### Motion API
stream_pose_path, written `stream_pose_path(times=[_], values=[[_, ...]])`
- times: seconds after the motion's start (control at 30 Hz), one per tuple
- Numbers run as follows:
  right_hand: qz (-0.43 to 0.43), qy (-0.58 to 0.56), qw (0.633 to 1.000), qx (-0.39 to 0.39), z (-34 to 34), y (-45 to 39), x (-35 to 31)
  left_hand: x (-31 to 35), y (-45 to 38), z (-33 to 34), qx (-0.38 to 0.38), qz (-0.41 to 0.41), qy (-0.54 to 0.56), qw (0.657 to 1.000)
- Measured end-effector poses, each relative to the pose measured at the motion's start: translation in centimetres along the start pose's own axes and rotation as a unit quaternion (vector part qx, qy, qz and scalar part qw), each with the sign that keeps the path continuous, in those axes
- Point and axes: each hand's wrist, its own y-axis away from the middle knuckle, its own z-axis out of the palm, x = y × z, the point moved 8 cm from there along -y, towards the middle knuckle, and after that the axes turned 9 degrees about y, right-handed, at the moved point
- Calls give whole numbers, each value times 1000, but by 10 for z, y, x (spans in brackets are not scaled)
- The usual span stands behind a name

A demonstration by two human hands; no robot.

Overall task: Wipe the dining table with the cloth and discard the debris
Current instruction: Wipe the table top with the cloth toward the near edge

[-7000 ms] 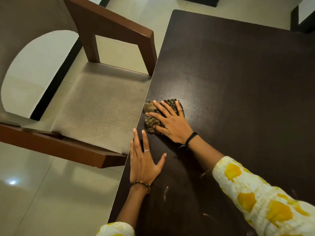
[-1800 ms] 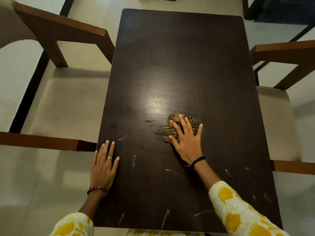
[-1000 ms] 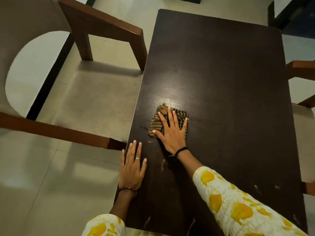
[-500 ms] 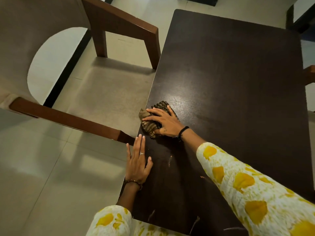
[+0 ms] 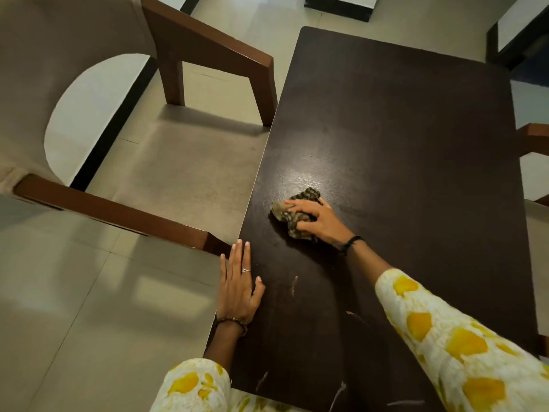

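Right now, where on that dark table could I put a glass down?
The far half of the table, beyond the cloth under the right hand, is bare, as is the right side. The near end is busier: the left hand rests at the left edge, with streaks of debris nearby.

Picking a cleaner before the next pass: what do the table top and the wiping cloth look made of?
Table top: dark brown wood or wood-look laminate, semi-gloss; faint grain lines and a soft sheen show near the cloth, and a thin pale edge on the left side hints at laminate.
Cloth: soft woven fabric with a brown striped or checked pattern; it bunches and folds under the right hand.
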Motion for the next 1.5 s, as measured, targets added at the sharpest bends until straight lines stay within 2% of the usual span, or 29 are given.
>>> stream_pose_path(times=[0.13,0.27,0.43,0.57,0.7,0.93,1.33,1.5], values=[[22,20,1000,-1,4,-49,-14,1,1,-3,11,-3,21,1000],[-37,74,994,-71,33,-74,-32,0,2,0,10,-6,0,1000],[-113,151,970,-151,69,-61,-54,0,3,-1,17,-7,2,1000],[-144,144,970,-135,73,-42,-54,0,3,-4,34,-9,7,999],[-157,131,968,-147,62,-21,-39,-1,3,-4,40,-8,-10,999],[-148,123,963,-191,35,25,-5,11,6,16,-16,12,-102,995],[-87,113,977,-160,-37,135,82,158,78,113,-85,78,-83,990],[-61,113,980,-152,-77,188,128,177,91,137,-94,45,-107,989]])
